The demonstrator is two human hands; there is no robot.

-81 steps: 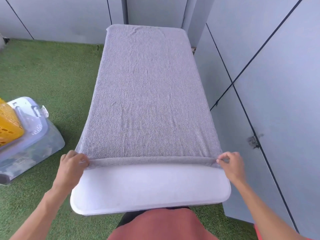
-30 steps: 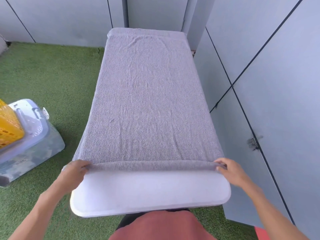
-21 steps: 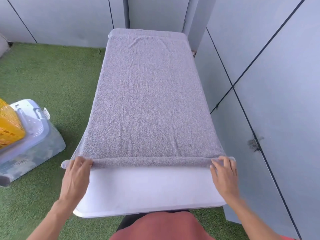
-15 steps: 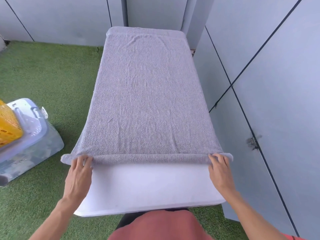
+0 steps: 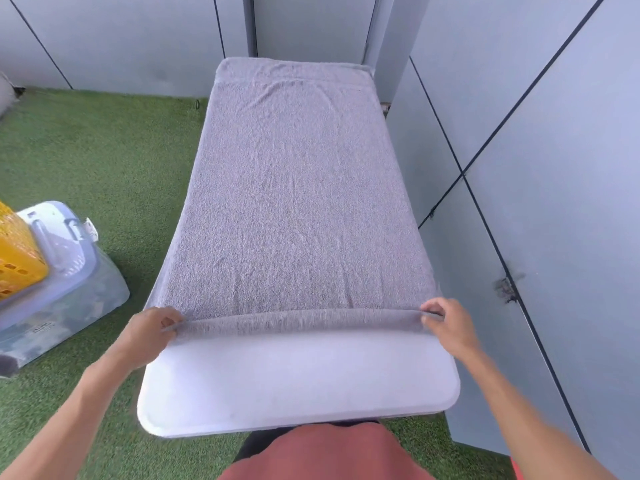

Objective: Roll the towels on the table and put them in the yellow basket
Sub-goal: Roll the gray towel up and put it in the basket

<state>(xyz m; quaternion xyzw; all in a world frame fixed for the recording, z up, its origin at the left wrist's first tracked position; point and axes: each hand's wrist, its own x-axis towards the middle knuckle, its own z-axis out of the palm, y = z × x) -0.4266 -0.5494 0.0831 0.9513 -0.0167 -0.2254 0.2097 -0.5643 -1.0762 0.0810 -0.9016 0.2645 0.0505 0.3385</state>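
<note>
A grey towel [image 5: 294,202] lies spread along the white table [image 5: 298,386], covering it from the far end to a thin rolled edge near me. My left hand [image 5: 149,332] pinches the left end of that roll at the table's left side. My right hand [image 5: 446,323] pinches the right end. The roll stretches straight between both hands, only a turn or so thick. The yellow basket [image 5: 17,258] shows partly at the far left edge, on top of a plastic bin.
A translucent lidded plastic bin [image 5: 65,292] sits on the green artificial grass [image 5: 104,161] left of the table. Grey wall panels [image 5: 540,168] run close along the table's right side and behind its far end.
Half a second ago both hands lay flat with fingers on the roll; now the fingers are curled, pinching its ends. The rolled edge sits at about the same place on the table.
</note>
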